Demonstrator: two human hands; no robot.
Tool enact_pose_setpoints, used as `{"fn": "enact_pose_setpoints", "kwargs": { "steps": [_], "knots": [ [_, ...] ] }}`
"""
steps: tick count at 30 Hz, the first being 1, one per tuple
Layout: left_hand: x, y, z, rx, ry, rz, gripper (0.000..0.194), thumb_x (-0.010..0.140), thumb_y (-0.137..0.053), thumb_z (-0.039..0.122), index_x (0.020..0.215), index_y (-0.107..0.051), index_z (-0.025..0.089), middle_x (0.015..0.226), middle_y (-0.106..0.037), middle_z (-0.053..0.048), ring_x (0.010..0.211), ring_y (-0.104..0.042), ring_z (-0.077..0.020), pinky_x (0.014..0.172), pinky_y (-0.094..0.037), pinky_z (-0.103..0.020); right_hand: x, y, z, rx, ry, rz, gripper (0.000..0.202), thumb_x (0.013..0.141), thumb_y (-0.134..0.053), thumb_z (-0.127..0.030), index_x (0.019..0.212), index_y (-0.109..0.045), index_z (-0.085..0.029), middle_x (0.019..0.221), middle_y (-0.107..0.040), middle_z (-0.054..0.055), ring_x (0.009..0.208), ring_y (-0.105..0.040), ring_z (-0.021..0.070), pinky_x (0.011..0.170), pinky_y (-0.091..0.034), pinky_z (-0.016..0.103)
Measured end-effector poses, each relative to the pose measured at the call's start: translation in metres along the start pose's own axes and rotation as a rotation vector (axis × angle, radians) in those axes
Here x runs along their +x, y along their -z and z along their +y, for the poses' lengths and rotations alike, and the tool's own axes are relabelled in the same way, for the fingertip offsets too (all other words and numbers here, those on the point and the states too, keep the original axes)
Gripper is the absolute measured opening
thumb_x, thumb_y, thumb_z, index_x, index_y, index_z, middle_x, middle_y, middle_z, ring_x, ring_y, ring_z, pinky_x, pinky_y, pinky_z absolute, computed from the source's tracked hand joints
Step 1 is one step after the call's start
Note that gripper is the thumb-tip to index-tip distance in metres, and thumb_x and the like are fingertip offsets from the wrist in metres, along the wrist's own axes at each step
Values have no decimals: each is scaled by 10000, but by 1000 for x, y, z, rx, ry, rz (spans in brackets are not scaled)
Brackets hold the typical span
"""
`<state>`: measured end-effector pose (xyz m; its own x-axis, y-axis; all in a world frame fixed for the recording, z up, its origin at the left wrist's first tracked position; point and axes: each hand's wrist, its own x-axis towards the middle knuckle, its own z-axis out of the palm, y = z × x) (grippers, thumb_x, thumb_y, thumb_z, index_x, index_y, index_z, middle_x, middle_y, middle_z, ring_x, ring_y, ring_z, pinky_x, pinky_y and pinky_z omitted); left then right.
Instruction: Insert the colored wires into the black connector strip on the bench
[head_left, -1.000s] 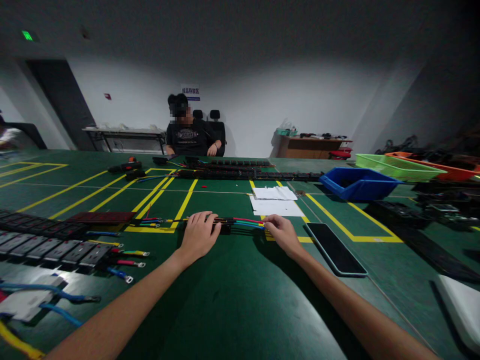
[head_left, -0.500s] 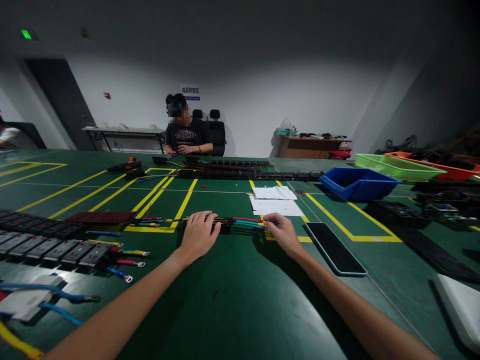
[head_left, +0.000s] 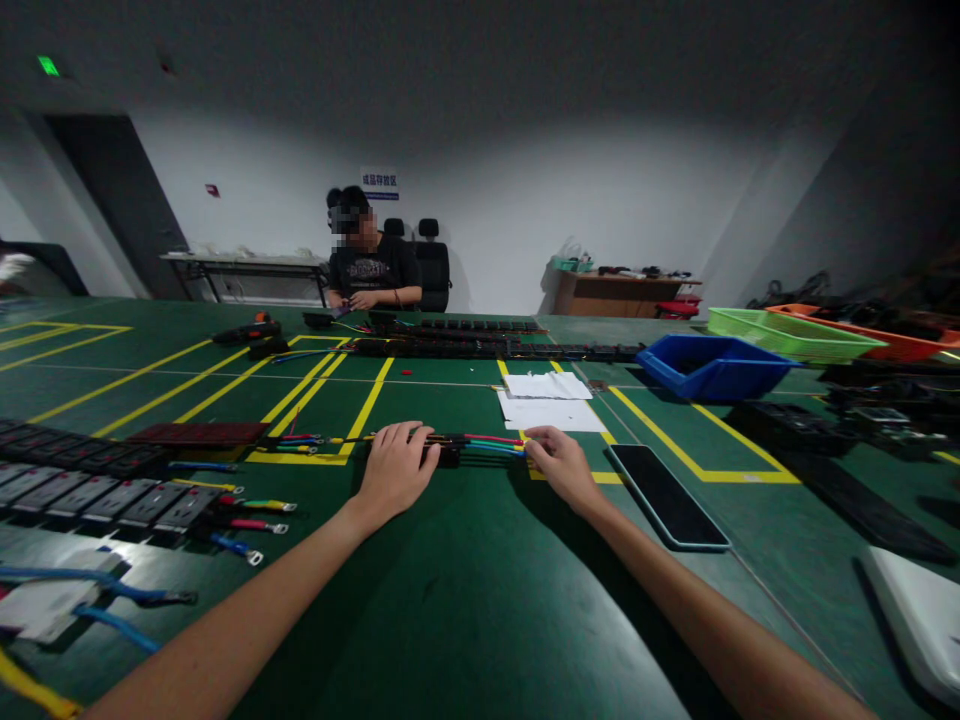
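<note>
My left hand (head_left: 396,470) lies over a small black part (head_left: 449,456) on the green table, its fingers curled across the top and the thumb on the near side. Red, blue and yellow-tipped wires (head_left: 491,445) run from that part to the right. At their far ends, my right hand (head_left: 559,466) pinches the wires between thumb and fingertips; the exact tips are hidden. Left of my left hand, more wires with metal ring lugs (head_left: 307,443) come from a dark red strip (head_left: 199,434).
A phone (head_left: 667,497) lies right of my right hand, with white papers (head_left: 551,412) beyond. Socket strips (head_left: 112,500) with lugged cables fill the left side. A blue bin (head_left: 716,368) and a green basket (head_left: 795,335) stand at the right. A co-worker (head_left: 371,260) sits opposite.
Both my hands stay almost where they were on the part and wires. The view has shifted very slightly. Across the table, the co-worker's hands have moved a little.
</note>
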<state>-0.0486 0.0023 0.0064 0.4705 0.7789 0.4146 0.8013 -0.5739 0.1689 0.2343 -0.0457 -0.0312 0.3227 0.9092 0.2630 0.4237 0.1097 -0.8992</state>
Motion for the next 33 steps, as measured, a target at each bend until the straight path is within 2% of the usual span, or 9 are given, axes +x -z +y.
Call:
{"fn": "enact_pose_setpoints", "kwargs": {
  "steps": [3,8,16,20,26,30,33],
  "knots": [
    [0,-1,0,8,-9,8,475,1026,-363,459,1250,-659,163,1307,-650,-127,1246,-568,-275,1118,-409,-514,0,0,-3,92,-96,-2,435,723,-656,-500,1014,-648,-177,627,-648,-2,546,-582,170,507,-430,274],
    [1,1,0,-6,-2,5,469,1026,-364,453,1249,-660,165,1303,-654,-128,1247,-570,-277,1115,-413,-523,1,-2,-4,217,-175,-38,394,684,-686,-502,902,-624,-179,578,-632,-6,486,-559,138,453,-403,234],
    [1,-1,-2,-21,-26,36,460,1022,-368,454,1236,-664,174,1292,-661,-127,1237,-580,-285,1106,-419,-545,1,0,-1,109,-94,-43,328,751,-636,-492,800,-680,-170,642,-653,23,544,-582,147,474,-409,237],
    [1,-3,-4,-34,-27,26,480,1024,-357,467,1249,-659,170,1303,-655,-130,1248,-573,-289,1116,-405,-557,1,1,4,70,1,-51,316,789,-631,-481,844,-696,-177,693,-677,30,605,-604,165,503,-429,246],
    [1,-3,-4,-40,-28,34,477,1023,-353,467,1247,-660,179,1302,-658,-127,1248,-571,-291,1105,-415,-564,2,1,7,38,41,-49,396,826,-627,-513,996,-728,-170,836,-736,72,710,-659,208,560,-492,283],
    [1,-1,-3,-10,-30,34,476,1022,-358,456,1231,-666,159,1291,-659,-138,1235,-576,-294,1105,-414,-549,3,1,9,27,79,-23,371,834,-633,-463,1042,-717,-168,920,-752,90,814,-686,227,654,-527,308],
    [1,0,-2,-6,-29,27,476,1020,-360,455,1233,-666,159,1297,-656,-139,1238,-576,-295,1107,-413,-541,4,1,10,8,83,-21,344,842,-622,-434,1043,-708,-167,907,-748,82,803,-677,219,674,-519,314]
  ]
}}
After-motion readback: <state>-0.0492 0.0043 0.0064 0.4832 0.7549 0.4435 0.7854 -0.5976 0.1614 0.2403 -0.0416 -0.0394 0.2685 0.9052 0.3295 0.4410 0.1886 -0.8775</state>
